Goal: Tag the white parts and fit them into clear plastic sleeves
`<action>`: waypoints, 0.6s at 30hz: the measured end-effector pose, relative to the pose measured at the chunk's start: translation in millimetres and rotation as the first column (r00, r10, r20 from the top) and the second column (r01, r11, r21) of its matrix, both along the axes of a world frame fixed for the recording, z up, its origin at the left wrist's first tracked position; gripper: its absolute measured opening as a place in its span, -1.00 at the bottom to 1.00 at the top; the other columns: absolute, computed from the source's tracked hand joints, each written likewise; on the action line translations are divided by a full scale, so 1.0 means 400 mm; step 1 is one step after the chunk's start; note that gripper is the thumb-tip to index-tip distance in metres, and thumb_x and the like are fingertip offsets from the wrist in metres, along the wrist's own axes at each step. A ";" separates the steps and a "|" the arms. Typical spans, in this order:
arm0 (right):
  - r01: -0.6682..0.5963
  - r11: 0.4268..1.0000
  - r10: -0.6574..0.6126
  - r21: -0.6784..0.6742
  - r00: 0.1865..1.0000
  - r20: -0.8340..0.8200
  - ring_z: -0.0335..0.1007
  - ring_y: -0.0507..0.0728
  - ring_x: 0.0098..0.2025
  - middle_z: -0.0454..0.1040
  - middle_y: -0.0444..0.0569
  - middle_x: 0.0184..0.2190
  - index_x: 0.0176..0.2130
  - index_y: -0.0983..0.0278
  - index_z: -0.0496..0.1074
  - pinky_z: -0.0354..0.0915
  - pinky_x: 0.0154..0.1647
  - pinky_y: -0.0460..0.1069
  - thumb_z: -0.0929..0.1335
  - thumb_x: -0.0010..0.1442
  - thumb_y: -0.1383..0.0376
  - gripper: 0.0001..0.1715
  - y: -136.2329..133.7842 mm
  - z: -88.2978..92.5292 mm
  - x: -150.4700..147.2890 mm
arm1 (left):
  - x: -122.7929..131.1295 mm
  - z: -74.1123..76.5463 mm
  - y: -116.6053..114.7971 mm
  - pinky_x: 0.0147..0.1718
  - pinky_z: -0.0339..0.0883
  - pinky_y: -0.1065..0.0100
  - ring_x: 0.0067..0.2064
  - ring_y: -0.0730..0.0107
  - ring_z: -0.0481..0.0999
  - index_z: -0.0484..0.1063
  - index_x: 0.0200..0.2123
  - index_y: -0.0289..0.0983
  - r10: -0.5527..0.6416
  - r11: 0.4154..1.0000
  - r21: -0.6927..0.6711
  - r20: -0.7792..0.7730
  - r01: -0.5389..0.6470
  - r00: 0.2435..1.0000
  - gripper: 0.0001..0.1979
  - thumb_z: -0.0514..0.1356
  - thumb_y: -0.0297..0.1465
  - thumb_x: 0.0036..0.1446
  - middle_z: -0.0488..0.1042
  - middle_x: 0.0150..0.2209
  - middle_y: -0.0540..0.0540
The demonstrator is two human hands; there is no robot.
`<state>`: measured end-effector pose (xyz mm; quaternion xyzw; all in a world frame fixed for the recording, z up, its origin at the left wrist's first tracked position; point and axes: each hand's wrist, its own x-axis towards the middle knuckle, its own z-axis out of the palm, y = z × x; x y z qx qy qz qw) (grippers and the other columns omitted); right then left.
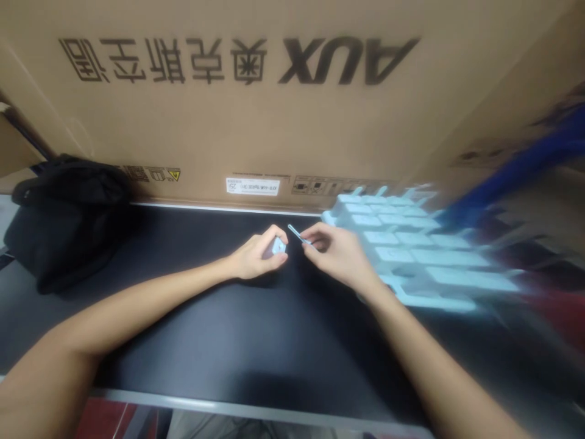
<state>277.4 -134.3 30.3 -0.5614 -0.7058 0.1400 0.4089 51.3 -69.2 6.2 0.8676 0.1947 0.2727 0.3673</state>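
Over the middle of the black table (228, 341), my left hand (260, 253) is closed round a small pale blue piece (279, 246), held between thumb and fingers. Just to its right, my right hand (336, 253) pinches a thin pale blue strip (296, 233) that points up and to the left. A short gap separates the strip from the small piece. Behind my right hand stands a light blue rack (402, 238) of several blocks or compartments, blurred toward its right side.
A large cardboard box (256, 128) with upside-down print stands along the table's back edge. A black bag (68, 213) lies at the far left. A blurred blue bar (512, 164) slants at the right, beyond the rack.
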 end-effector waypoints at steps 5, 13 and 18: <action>-0.109 0.993 0.086 -0.050 0.937 -0.338 0.47 0.09 -0.48 0.62 -0.02 -0.40 -0.40 0.23 0.58 0.39 -0.53 -0.04 0.46 0.00 0.24 -0.88 -0.039 0.061 -0.002 | 0.003 -0.003 0.000 -0.36 0.17 0.37 -0.41 0.45 0.32 0.21 0.00 -0.18 0.064 0.998 0.016 -0.006 -0.064 0.998 -0.64 0.13 -0.06 0.35 0.39 -0.35 0.07; -0.084 0.988 0.027 -0.133 0.923 -0.383 0.61 0.16 -0.35 0.67 0.00 -0.38 -0.38 0.27 0.61 0.54 -0.20 0.05 0.50 -0.02 0.21 -0.82 -0.047 0.060 -0.053 | 0.002 -0.022 0.001 -0.24 0.35 0.26 -0.21 0.26 0.48 0.14 0.20 -0.20 0.148 0.981 0.136 -0.053 -0.140 0.988 -0.41 0.20 -0.01 0.28 0.45 -0.07 -0.14; -0.028 1.000 0.019 -0.015 0.904 -0.427 0.65 0.22 -0.24 0.67 0.03 -0.35 -0.39 0.25 0.55 0.56 -0.15 0.07 0.53 0.00 0.13 -0.75 -0.045 0.048 -0.074 | -0.006 -0.014 -0.009 -0.25 0.36 0.28 -0.25 0.29 0.51 0.30 0.05 -0.18 0.227 0.946 0.229 0.039 -0.230 0.973 -0.56 0.19 -0.03 0.25 0.51 -0.15 -0.07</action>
